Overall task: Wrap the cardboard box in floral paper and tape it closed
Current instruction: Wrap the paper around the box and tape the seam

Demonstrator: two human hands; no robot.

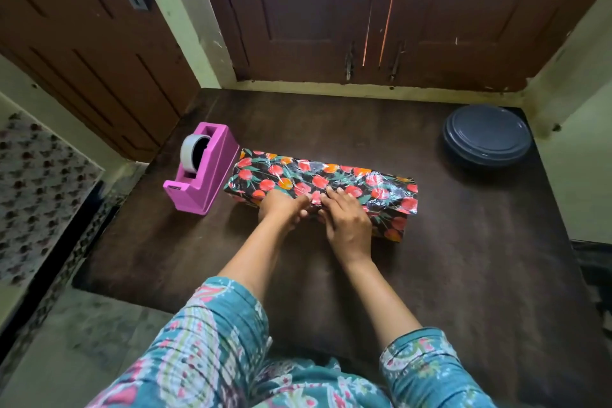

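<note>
A long box covered in glossy black paper with red and orange flowers [331, 180] lies across the middle of the dark table [430, 275]. Its cardboard is hidden by the paper. My left hand [284, 207] and my right hand [347, 219] meet on the box's near top edge, fingers pressing on the paper where it folds down the near side. Whether tape sits under the fingertips cannot be told. A pink tape dispenser [200, 172] with a roll of clear tape stands just left of the box.
A dark blue round lidded dish [486, 139] sits at the table's far right corner. Brown wooden doors [381, 10] close off the wall behind. The table's left edge drops to a tiled floor [49, 325].
</note>
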